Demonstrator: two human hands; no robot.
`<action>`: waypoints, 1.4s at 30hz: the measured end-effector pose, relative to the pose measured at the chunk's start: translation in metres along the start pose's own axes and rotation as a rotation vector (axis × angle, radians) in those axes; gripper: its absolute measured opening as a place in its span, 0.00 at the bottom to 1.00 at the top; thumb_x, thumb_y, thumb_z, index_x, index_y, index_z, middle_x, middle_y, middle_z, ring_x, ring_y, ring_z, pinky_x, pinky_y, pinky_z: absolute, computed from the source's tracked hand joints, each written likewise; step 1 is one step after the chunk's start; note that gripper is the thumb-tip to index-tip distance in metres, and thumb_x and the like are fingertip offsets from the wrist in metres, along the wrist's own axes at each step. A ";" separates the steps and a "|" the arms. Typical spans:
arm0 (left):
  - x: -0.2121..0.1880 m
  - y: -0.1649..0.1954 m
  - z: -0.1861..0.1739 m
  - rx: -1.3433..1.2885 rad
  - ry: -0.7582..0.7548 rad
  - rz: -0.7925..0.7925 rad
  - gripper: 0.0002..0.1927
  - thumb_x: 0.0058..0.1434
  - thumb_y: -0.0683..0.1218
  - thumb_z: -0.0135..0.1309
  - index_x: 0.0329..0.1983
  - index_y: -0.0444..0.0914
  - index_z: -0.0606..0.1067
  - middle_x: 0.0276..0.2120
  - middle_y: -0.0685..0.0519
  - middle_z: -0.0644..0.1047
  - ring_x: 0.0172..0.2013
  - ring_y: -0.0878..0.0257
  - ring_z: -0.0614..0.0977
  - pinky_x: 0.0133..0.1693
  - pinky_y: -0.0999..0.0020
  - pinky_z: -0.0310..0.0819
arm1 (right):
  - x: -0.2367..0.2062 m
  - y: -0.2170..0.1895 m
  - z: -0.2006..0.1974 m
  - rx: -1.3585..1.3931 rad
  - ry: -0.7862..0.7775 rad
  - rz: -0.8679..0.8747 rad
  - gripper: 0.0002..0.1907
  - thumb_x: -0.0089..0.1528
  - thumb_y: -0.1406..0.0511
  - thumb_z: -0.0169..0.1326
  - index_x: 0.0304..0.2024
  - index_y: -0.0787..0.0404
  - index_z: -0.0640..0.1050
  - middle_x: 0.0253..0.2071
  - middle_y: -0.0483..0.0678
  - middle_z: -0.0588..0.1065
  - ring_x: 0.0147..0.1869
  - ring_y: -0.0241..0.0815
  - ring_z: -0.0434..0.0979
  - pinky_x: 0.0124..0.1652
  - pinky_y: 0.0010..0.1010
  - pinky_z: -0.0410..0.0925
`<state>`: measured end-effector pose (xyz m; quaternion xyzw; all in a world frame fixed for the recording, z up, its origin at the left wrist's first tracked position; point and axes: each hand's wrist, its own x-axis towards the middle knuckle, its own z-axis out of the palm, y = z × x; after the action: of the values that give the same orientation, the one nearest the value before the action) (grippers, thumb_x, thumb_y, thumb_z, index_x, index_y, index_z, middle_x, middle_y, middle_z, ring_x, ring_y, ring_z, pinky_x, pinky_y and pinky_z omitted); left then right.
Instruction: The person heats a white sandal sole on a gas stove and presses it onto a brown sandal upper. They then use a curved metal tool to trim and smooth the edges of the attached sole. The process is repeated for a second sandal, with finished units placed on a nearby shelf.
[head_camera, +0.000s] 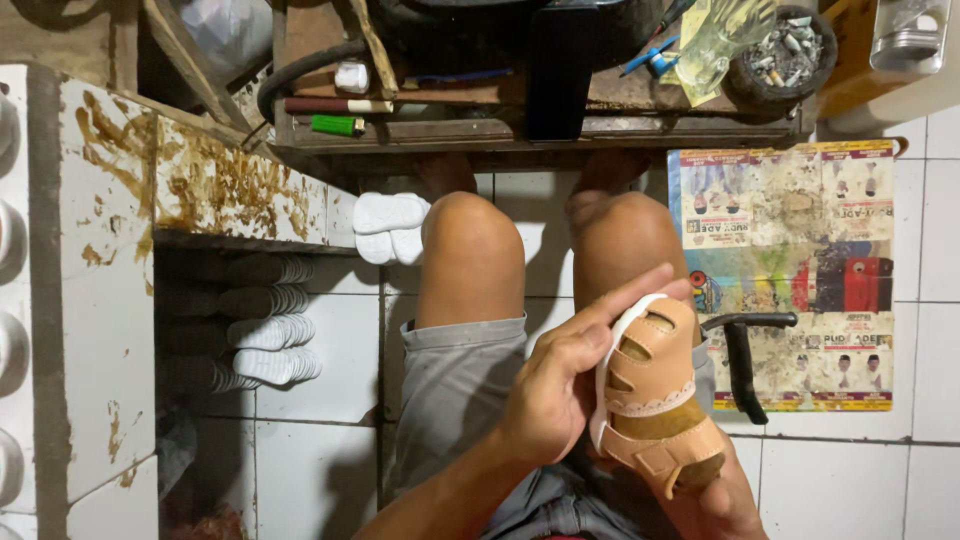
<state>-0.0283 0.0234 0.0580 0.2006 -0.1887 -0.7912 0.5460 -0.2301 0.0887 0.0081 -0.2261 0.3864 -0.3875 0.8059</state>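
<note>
Item: small tan strapped leather sandal upper on a white sole (655, 395), judged light, pliable.
Left hand (555, 385): fingers (625, 305) laid along the sole edge.
Right hand (720, 495): cupped beneath the heel; fingers hidden, state cannot be told.
Best hold: sole edges, judged firmest.

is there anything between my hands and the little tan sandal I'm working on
Nothing visible does. The left hand already lies against the white sole side of the tan sandal, fingers stretched along its edge. The right hand supports it from below, mostly hidden beneath the shoe. The black tool lies apart on the printed sheet.
</note>
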 end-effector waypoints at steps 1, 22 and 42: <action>0.000 0.000 -0.001 -0.038 0.000 -0.007 0.34 0.70 0.47 0.32 0.77 0.27 0.54 0.74 0.39 0.61 0.73 0.55 0.65 0.74 0.60 0.54 | 0.001 0.000 -0.001 -0.009 -0.016 -0.005 0.70 0.47 0.39 0.68 0.73 0.79 0.53 0.64 0.67 0.67 0.64 0.59 0.72 0.58 0.50 0.66; 0.022 -0.041 -0.017 0.266 0.146 -0.069 0.29 0.66 0.41 0.46 0.69 0.24 0.63 0.63 0.34 0.73 0.62 0.46 0.76 0.62 0.53 0.70 | 0.053 -0.073 -0.217 0.165 0.793 -0.167 0.32 0.63 0.49 0.52 0.68 0.50 0.66 0.55 0.52 0.70 0.54 0.49 0.71 0.56 0.47 0.69; 0.021 -0.065 -0.038 0.306 0.302 -0.159 0.22 0.67 0.40 0.46 0.63 0.25 0.69 0.50 0.34 0.79 0.48 0.49 0.84 0.51 0.56 0.77 | 0.031 -0.114 -0.324 -0.827 1.130 -0.019 0.47 0.51 0.62 0.67 0.71 0.61 0.63 0.59 0.61 0.70 0.56 0.52 0.77 0.45 0.38 0.75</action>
<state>-0.0659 0.0225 -0.0100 0.4114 -0.2062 -0.7548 0.4674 -0.5270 -0.0256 -0.1242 -0.2816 0.8599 -0.2736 0.3260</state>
